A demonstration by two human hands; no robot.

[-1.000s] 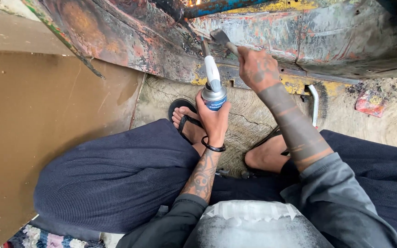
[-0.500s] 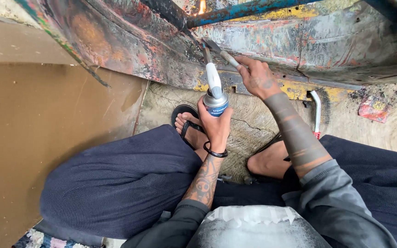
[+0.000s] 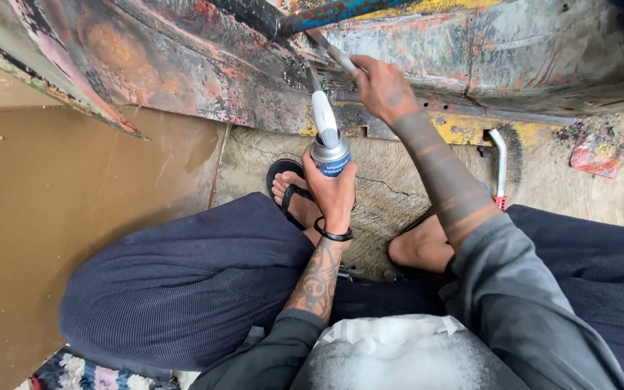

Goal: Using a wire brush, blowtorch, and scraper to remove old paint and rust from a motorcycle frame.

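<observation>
From the head view, the left hand [image 3: 334, 191] squeezes one small silver gas can with a white torch top [image 3: 326, 141], just below the rusty painted metal body [image 3: 204, 72]. The right hand [image 3: 383, 90] is closed on one thin metal rod [image 3: 334, 49] touching that metal. A tiny spark glows there; the joint looks unfinished. Two sandalled feet rest below.

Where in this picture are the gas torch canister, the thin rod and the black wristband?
gas torch canister [image 3: 331, 157], head view, on its silver-and-blue body above the left hand's fingers.
thin rod [image 3: 334, 50], head view, on the shaft just beyond the right hand.
black wristband [image 3: 332, 235], head view, on the band around the left wrist.
</observation>
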